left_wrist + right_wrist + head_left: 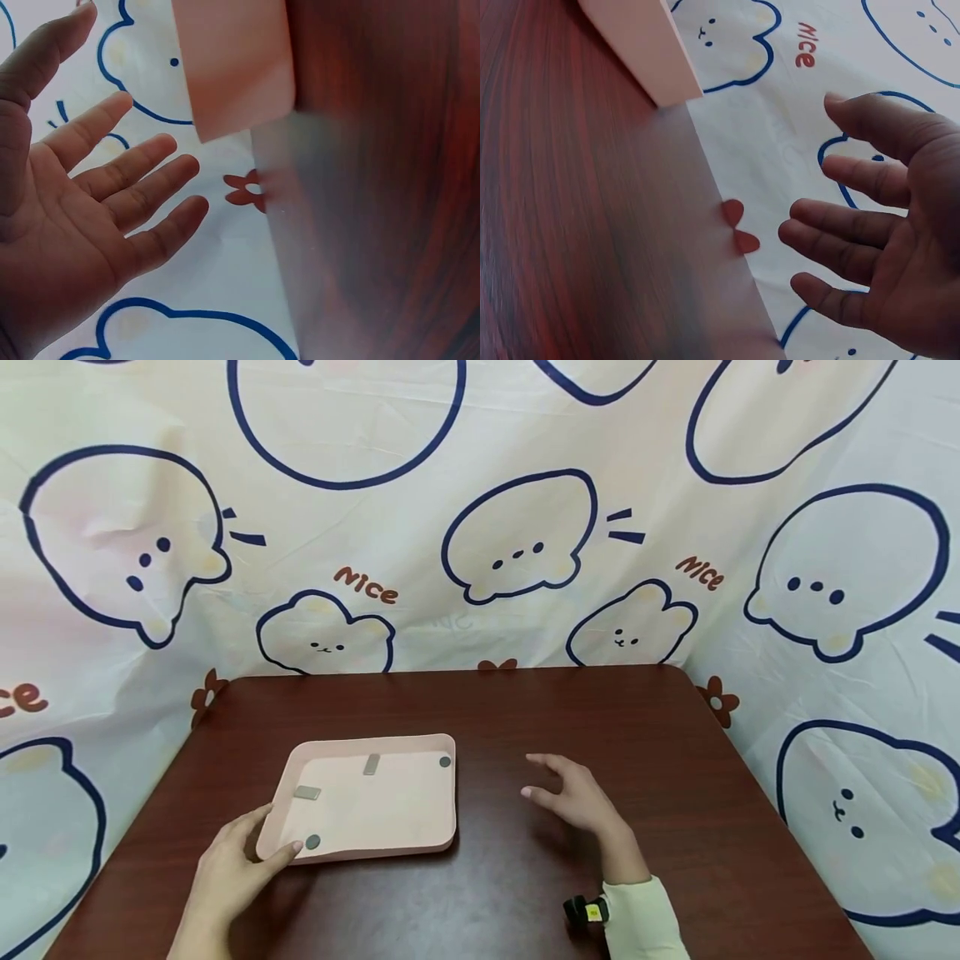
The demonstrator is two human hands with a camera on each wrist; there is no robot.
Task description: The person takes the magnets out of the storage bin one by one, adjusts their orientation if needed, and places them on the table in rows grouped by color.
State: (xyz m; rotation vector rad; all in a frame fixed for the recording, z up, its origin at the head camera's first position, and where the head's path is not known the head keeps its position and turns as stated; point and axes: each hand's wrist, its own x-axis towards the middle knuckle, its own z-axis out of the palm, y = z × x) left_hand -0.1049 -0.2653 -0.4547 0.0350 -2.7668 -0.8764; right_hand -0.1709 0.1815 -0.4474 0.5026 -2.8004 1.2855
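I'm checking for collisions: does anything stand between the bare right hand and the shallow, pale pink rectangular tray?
Nothing visible does. Between the right hand and the right side of the shallow, pale pink rectangular tray, the head view shows only a stretch of dark reddish-brown, wood-grained tabletop.

tray [382, 806]: smooth, matt, plastic-looking | table [510, 893]: glossy, wood-grained | backdrop [416, 539]: creased, cloth-like

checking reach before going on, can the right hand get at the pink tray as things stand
Likely yes: the right hand is open beside the pink tray, and nothing visible stands between them.
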